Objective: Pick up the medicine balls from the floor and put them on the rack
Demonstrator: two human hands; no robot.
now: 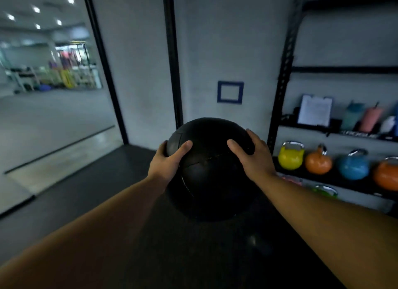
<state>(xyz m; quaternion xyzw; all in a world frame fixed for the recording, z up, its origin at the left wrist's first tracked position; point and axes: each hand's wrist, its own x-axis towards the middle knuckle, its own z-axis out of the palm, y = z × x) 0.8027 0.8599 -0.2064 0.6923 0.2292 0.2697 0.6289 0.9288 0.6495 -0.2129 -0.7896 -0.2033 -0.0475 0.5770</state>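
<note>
Medicine ball (206, 168), black, is held off the floor at arm's length, in front of the grey wall and just left of the rack (286, 73). It is clamped from both sides: left hand (170, 159) pressed to its left flank, right hand (254, 155) to its upper right, fingers spread, thumbs laid over the near face. A two-sided palm grip is judged necessary, since the ball is too wide for one hand and offers no handle.

Rack sits to the right. Its lower shelf is taken by a row of kettlebells: yellow kettlebell (290, 156), orange kettlebell (318, 161), blue kettlebell (353, 165), and another orange one cut off at the frame edge. The shelf above carries a clipboard (315, 111) and several bottles (370, 119). The upper bars look bare where visible, so placement up there seems likely; this cannot be confirmed from the view.

Rack upright is the nearest obstruction on the way right, and the clipboard and bottles could be knocked. A mirror (53, 73) covers the wall on the left. Whether more balls remain on the dark floor cannot be told; the frame is blurred.
</note>
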